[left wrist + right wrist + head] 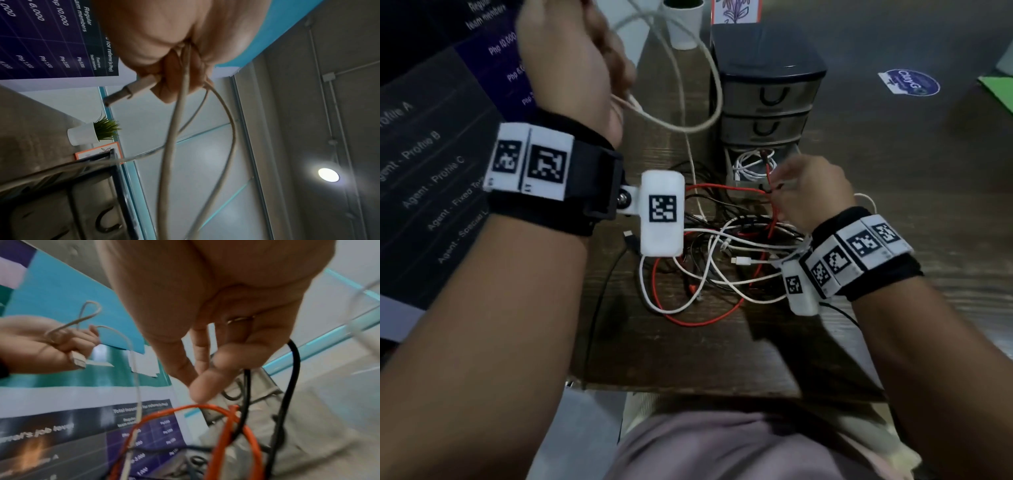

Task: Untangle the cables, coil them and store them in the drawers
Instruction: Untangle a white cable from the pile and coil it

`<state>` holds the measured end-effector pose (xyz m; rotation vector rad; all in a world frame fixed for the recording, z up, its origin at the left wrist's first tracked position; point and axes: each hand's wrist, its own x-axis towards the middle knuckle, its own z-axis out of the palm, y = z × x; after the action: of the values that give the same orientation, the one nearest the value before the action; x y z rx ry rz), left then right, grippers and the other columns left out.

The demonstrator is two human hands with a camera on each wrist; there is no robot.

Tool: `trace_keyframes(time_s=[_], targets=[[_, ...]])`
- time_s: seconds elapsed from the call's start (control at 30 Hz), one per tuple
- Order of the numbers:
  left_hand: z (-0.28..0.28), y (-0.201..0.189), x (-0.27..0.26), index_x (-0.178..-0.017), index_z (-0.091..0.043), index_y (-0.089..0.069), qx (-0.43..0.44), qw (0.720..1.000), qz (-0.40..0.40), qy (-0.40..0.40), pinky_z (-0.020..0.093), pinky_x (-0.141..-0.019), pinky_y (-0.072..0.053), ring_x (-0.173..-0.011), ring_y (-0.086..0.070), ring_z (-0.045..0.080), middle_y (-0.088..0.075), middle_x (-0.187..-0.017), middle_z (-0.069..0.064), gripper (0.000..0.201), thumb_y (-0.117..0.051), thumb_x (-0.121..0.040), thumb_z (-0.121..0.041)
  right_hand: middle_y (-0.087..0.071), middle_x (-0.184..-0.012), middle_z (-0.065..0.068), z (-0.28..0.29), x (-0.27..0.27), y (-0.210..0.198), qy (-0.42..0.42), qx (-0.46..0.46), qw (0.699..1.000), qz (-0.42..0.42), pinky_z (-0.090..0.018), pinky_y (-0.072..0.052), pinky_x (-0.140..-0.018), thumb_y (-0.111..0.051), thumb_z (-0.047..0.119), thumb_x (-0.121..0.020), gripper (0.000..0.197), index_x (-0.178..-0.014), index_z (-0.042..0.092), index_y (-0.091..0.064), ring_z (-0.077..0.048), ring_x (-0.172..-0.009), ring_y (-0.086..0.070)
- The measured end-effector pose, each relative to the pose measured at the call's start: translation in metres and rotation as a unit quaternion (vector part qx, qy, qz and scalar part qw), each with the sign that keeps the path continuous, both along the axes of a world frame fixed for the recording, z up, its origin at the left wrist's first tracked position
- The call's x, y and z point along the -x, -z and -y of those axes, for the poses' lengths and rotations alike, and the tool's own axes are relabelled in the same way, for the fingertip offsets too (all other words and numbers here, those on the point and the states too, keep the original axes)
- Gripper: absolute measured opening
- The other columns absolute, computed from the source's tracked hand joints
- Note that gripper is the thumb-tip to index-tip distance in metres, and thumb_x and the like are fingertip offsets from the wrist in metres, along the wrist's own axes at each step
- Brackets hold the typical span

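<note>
A dark wood-grain desk (945, 219) is seen under dim light. A poster (431, 161) with a printed table lies at the left. A white plant pot (83, 136) and an orange-framed card (96, 151) stand at the back. One round ceiling lamp (328, 174) is lit; glass partitions (205, 162) are edged in teal.

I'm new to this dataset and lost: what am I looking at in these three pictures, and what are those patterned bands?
No machine here: a person works bare-handed, wearing wrist bands that carry cameras and printed markers. The big picture comes from a head camera looking down; the other two look along each hand.

On the wooden table lies a tangle of cables, white, red and black, before a small drawer unit whose bottom drawer is open with a white cable inside.

The left hand is raised, its grip closed on a beige cable with the plug sticking out. The right hand is at the tangle, fingers hooked round a black cable by a red cable.
</note>
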<state>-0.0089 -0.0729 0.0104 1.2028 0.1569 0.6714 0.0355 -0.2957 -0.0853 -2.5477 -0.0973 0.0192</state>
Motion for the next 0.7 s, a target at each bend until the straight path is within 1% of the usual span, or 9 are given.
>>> trace_keyframes(time_s=[0.1,0.17,0.23,0.33,0.37,0.43,0.5,0.53,0.7], targets=[[0.010,-0.003,0.007,-0.081,-0.013,-0.050,-0.043,0.997,0.015,0.064,0.027,-0.046,-0.025,-0.044,-0.030,0.009,-0.041,-0.059,-0.006,0.026,-0.037,-0.104,-0.016,-0.068,-0.107,0.009,-0.013,0.013,-0.023,-0.071,-0.052,0.995,0.044,-0.029,-0.057,-0.071,-0.068,0.030,-0.088,0.026,-0.112,0.037,-0.064,-0.013,-0.083,-0.068],[0.022,-0.004,0.013,-0.082,-0.014,-0.056,-0.087,0.989,0.006,0.121,0.026,-0.044,-0.023,-0.043,-0.027,0.009,-0.039,-0.059,-0.007,0.027,-0.039,-0.104,-0.017,-0.065,-0.115,0.012,-0.025,0.019,-0.033,-0.154,-0.179,0.972,-0.012,-0.028,-0.053,-0.048,-0.069,0.024,-0.090,0.040,-0.126,0.035,-0.057,-0.012,-0.063,-0.067],[0.027,-0.004,0.016,-0.080,-0.017,-0.061,-0.113,0.980,0.008,0.164,0.027,-0.043,-0.019,-0.043,-0.022,0.010,-0.034,-0.057,-0.006,0.030,-0.042,-0.104,-0.018,-0.068,-0.105,0.010,-0.035,0.020,-0.035,-0.223,-0.231,0.944,-0.070,-0.027,-0.048,-0.040,-0.068,0.022,-0.092,0.048,-0.136,0.030,-0.050,-0.017,-0.056,-0.065],[0.031,-0.006,0.021,-0.067,-0.018,-0.063,-0.111,0.976,0.011,0.186,0.027,-0.044,-0.015,-0.043,-0.016,0.012,-0.027,-0.052,-0.006,0.041,-0.043,-0.103,-0.019,-0.061,-0.073,0.000,-0.045,0.015,-0.028,-0.278,-0.181,0.941,-0.070,-0.018,-0.042,-0.043,-0.067,0.025,-0.093,0.048,-0.137,0.022,-0.051,-0.015,-0.053,-0.054],[0.031,-0.005,0.021,-0.062,-0.018,-0.061,-0.106,0.976,0.014,0.188,0.027,-0.044,-0.014,-0.042,-0.015,0.012,-0.028,-0.050,-0.007,0.046,-0.040,-0.104,-0.020,-0.057,-0.062,0.005,-0.049,0.013,-0.025,-0.277,-0.165,0.944,-0.071,-0.017,-0.039,-0.045,-0.068,0.028,-0.091,0.044,-0.133,0.022,-0.054,-0.011,-0.051,-0.051],[0.030,-0.001,0.022,-0.055,-0.015,-0.054,-0.097,0.974,0.031,0.203,0.028,-0.045,-0.013,-0.040,-0.018,0.012,-0.036,-0.046,-0.008,0.055,-0.035,-0.106,-0.024,-0.055,-0.052,0.012,-0.056,0.005,-0.015,-0.248,-0.116,0.960,-0.058,-0.020,-0.040,-0.051,-0.071,0.040,-0.087,0.027,-0.108,0.024,-0.064,-0.006,-0.051,-0.050],[0.027,0.001,0.021,-0.048,-0.016,-0.050,-0.075,0.969,0.050,0.229,0.029,-0.046,-0.013,-0.039,-0.021,0.013,-0.038,-0.044,-0.006,0.060,-0.034,-0.106,-0.025,-0.058,-0.060,0.008,-0.060,-0.004,-0.007,-0.194,-0.074,0.977,-0.039,-0.029,-0.047,-0.061,-0.073,0.051,-0.081,0.032,-0.075,0.023,-0.060,-0.013,-0.063,-0.056],[0.025,0.001,0.022,-0.045,-0.017,-0.049,-0.059,0.967,0.055,0.241,0.028,-0.045,-0.013,-0.038,-0.021,0.012,-0.035,-0.043,-0.005,0.061,-0.036,-0.105,-0.024,-0.059,-0.063,0.005,-0.061,-0.007,-0.003,-0.173,-0.076,0.981,-0.034,-0.032,-0.048,-0.065,-0.073,0.054,-0.080,0.037,-0.068,0.022,-0.057,-0.016,-0.067,-0.058],[0.020,0.005,0.023,-0.041,-0.018,-0.042,-0.054,0.953,0.054,0.292,0.025,-0.040,-0.019,-0.033,-0.021,0.012,-0.029,-0.041,-0.006,0.057,-0.047,-0.098,-0.018,-0.072,-0.083,0.006,-0.072,-0.015,-0.001,-0.156,-0.094,0.983,-0.021,-0.031,-0.055,-0.081,-0.066,0.044,-0.088,0.022,-0.094,0.025,-0.074,-0.014,-0.080,-0.066]])
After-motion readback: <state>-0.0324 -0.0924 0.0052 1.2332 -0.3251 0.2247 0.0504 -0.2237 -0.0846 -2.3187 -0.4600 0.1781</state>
